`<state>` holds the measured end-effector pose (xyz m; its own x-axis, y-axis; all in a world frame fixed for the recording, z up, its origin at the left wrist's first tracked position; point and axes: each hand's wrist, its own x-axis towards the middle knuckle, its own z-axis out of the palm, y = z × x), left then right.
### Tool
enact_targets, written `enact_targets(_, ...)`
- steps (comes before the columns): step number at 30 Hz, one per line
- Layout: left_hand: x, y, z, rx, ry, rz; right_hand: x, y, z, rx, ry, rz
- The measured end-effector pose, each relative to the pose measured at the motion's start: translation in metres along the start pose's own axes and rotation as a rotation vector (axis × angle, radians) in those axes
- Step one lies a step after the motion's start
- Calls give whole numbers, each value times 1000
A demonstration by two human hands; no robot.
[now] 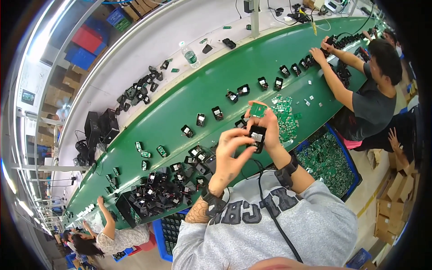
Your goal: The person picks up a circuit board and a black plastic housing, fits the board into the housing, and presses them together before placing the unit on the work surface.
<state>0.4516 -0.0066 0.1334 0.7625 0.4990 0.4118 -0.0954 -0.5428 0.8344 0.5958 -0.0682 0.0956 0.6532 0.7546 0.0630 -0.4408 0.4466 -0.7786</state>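
In front of my chest, above the green belt, my left hand [233,152] pinches a small black plastic housing [257,137] with a whitish part inside. My right hand [270,128] lies along the housing's far side. Its fingers also hold a small green circuit board [258,109] just beyond the housing. Bare green circuit boards [284,114] lie in a loose pile to the right of my hands. Partly hidden behind my fingers, another black housing [240,123] sits on the belt.
Black housings [157,191] are heaped at left, and others stand in a row along the green belt [180,108]. A blue bin [353,168] of circuit boards is beside me at right. A plastic bottle [189,55] stands on the far ledge. Co-workers [371,90] work on both sides.
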Motion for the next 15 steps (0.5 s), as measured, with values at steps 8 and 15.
enact_targets(8,5,-2,13,-877,-163,-739,-2,-20,-2,-85,-206,-50)
enact_targets(15,7,5,8,-695,-85,-680,-15,-37,5,-237,-313,-120)
